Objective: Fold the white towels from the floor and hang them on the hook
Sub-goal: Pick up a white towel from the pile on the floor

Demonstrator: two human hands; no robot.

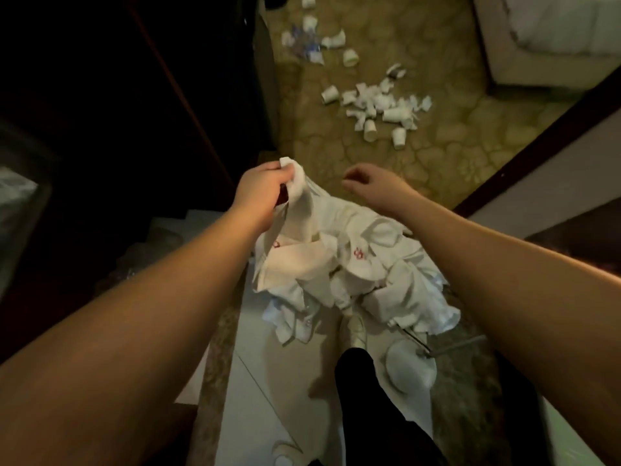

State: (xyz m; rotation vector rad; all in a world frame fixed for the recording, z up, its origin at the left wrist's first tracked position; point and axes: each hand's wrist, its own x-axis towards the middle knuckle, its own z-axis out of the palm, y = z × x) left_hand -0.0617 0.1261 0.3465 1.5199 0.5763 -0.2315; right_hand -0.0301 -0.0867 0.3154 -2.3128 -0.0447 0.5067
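A heap of white towels point(363, 270) with small red marks lies on the pale tiled floor in front of me. My left hand point(260, 186) grips one corner of a white towel point(299, 213) and holds it up above the heap, the rest of it trailing down into the pile. My right hand point(368, 181) hovers a little to the right of that corner with loosely curled fingers, holding nothing. No hook is in view.
Crushed white paper cups point(379, 105) litter the patterned carpet beyond the heap. A bed corner point(544, 38) stands at the top right. Dark door frames flank both sides. My dark trouser leg point(363, 391) and white shoe point(356, 331) stand below the towels, next to a white round object point(410, 368).
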